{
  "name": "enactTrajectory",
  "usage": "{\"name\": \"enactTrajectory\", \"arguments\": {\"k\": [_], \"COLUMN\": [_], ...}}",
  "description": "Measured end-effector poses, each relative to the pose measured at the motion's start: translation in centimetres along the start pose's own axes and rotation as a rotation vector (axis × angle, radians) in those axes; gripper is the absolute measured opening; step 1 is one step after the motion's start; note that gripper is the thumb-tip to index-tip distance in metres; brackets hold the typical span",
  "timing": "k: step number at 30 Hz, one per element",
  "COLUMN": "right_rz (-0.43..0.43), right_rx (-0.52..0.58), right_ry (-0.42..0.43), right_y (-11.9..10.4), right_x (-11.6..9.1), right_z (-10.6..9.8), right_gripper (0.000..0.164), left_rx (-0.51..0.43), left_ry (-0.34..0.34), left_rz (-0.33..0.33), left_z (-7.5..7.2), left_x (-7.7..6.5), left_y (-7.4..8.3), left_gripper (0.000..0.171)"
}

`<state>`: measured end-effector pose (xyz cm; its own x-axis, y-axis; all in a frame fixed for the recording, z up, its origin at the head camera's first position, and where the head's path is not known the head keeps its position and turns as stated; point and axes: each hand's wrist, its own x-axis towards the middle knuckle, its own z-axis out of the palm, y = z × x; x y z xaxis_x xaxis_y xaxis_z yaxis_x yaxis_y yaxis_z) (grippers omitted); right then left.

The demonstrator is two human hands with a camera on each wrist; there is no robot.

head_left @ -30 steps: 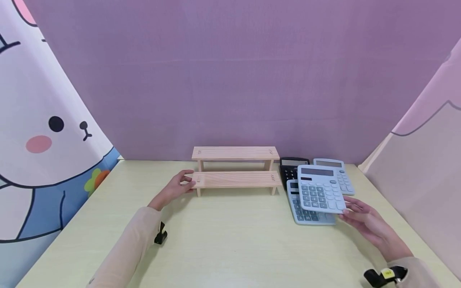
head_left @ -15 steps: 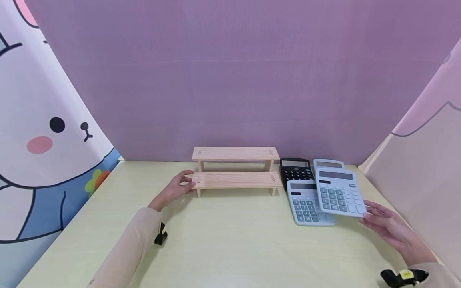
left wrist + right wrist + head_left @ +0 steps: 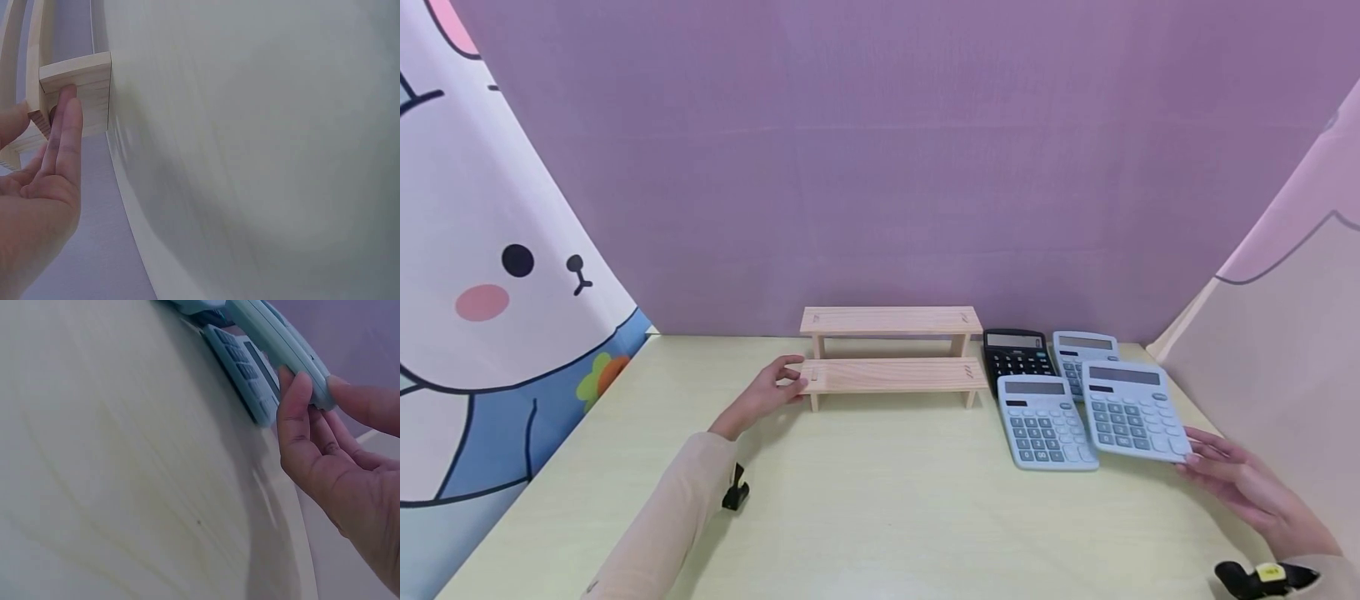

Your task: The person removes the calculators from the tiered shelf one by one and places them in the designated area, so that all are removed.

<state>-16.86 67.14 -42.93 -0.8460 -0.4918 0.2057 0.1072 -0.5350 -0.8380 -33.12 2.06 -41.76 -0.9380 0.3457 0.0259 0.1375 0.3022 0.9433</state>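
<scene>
A light blue calculator (image 3: 1131, 408) is pinched at its lower right corner by my right hand (image 3: 1243, 492). In the right wrist view the held calculator (image 3: 281, 347) is tilted above the table, thumb on one face and fingers under the other. My left hand (image 3: 765, 394) grips the left end of the lower board of a two-step wooden rack (image 3: 891, 375). The left wrist view shows the thumb on top of the board (image 3: 37, 69) and the fingers beneath it. Left of the held calculator lies another light blue calculator (image 3: 1045, 425).
Behind these lie a black calculator (image 3: 1017, 354) and a further light blue calculator (image 3: 1078, 350), partly covered by the held one. A purple cloth (image 3: 887, 167) hangs behind the table (image 3: 880, 508). Printed cloths stand at left (image 3: 512, 333) and right (image 3: 1285, 358).
My right hand has carried its calculator to the right and slightly nearer, off the other light blue one, which shows fully now. The left hand and the rack have stayed put.
</scene>
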Motion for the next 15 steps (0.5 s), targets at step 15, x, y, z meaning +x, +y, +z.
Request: {"name": "enactTrajectory", "arguments": {"k": [15], "right_rz": [0.045], "right_rx": [-0.011], "right_ry": [-0.059], "right_y": [-0.2], "right_x": [-0.5], "right_z": [-1.6], "right_gripper": [0.057], "left_rx": [0.013], "left_ry": [-0.003], "left_rz": [0.009], "left_z": [0.0], "left_x": [0.1], "left_y": [0.0], "left_gripper": [0.053]}}
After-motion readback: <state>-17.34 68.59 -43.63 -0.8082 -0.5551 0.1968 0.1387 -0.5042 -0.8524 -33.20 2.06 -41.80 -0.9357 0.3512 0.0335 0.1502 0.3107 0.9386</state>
